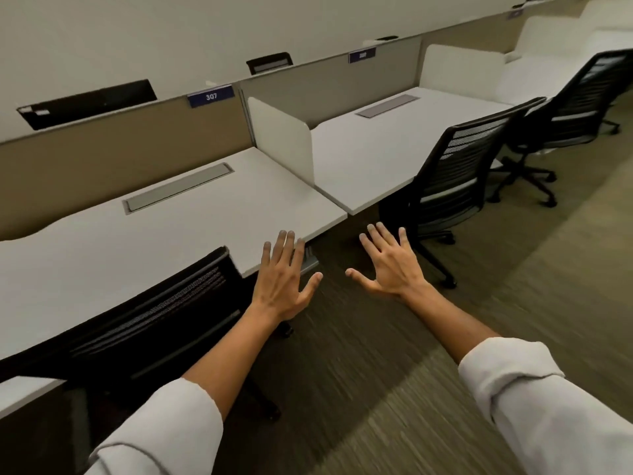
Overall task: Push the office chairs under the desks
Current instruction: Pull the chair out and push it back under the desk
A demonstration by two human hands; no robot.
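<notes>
A black mesh office chair stands tucked against the near white desk marked 307, at lower left. A second black mesh chair stands at the front edge of the desk to the right, its seat partly under the top. A third chair stands farther right, angled out from its desk. My left hand hovers with spread fingers just right of the first chair's backrest, touching nothing. My right hand is also spread over the carpet, short of the second chair.
A white divider panel separates the two desks. A tan partition wall runs behind them. Grey cable trays are set in the desk tops. Striped carpet forms the aisle on the right.
</notes>
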